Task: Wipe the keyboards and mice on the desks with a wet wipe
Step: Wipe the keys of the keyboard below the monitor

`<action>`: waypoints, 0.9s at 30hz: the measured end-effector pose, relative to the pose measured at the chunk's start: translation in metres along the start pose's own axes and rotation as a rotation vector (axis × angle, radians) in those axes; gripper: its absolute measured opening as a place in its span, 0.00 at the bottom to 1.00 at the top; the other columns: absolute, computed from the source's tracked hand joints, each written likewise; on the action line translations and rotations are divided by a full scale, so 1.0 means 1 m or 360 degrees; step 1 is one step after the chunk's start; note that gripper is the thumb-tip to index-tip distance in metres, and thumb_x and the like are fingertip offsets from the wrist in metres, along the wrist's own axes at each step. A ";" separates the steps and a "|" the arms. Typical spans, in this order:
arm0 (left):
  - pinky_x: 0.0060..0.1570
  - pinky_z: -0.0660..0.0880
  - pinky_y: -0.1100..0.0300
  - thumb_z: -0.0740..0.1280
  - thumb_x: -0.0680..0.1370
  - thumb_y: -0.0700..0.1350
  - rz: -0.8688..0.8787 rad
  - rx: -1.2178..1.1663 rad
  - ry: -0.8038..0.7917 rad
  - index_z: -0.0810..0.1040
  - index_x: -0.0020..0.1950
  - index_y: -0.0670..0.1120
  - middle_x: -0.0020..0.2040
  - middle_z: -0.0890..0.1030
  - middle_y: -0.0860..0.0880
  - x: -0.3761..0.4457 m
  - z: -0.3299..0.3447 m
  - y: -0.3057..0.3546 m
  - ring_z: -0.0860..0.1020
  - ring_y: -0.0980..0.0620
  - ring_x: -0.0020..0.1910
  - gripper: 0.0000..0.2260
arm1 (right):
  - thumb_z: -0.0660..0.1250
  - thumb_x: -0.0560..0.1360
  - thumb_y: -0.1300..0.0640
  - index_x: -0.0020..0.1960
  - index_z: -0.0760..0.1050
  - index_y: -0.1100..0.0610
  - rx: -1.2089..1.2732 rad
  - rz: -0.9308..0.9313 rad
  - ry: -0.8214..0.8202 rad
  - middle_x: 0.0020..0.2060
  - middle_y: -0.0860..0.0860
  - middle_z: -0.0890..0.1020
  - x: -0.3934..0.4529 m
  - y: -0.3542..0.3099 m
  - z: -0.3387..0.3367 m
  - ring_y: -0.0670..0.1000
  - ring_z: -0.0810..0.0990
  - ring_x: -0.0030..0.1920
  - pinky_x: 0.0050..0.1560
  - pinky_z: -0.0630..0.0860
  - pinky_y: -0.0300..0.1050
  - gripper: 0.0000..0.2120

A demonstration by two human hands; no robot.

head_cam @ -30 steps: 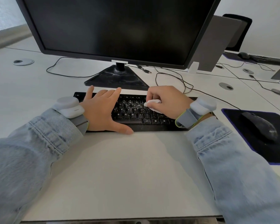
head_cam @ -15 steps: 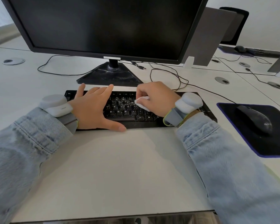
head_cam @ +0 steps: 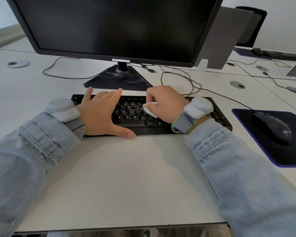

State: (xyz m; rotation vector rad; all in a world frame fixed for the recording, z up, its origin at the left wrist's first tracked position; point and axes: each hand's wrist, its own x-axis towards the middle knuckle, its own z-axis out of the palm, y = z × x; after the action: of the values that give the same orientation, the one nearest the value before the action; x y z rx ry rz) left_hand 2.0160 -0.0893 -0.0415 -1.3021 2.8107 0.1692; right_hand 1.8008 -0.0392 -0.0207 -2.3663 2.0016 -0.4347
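A black keyboard (head_cam: 137,117) lies on the white desk in front of the monitor, its middle keys flecked with white specks. My left hand (head_cam: 101,112) rests flat on the keyboard's left half, fingers straight and thumb along its front edge. My right hand (head_cam: 166,103) grips a bunched white wet wipe (head_cam: 149,109) and presses it onto the keys right of centre. A black mouse (head_cam: 272,127) sits on a dark mouse pad (head_cam: 280,151) at the right, untouched.
A large black monitor (head_cam: 116,26) on its stand (head_cam: 118,77) rises just behind the keyboard. Cables (head_cam: 186,79) trail across the desk behind my right hand. Farther right are another keyboard and mouse (head_cam: 256,51), cable grommets and a grey divider.
My right hand with the wipe has shifted slightly left and back over the keys. My left hand stays flat on the keyboard. The view has tilted a little.
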 end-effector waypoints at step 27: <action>0.77 0.36 0.38 0.49 0.51 0.87 0.0012 0.0017 0.0011 0.37 0.82 0.48 0.82 0.53 0.53 0.000 0.001 -0.002 0.49 0.52 0.81 0.69 | 0.66 0.75 0.53 0.41 0.76 0.52 0.0144 0.0041 -0.0023 0.36 0.42 0.77 -0.033 0.031 -0.026 0.42 0.74 0.39 0.36 0.66 0.34 0.05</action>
State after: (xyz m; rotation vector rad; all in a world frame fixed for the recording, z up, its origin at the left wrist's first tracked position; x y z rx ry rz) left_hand 2.0169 -0.0905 -0.0430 -1.2927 2.8184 0.1505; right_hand 1.7608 -0.0083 -0.0078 -2.2817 1.9602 -0.4944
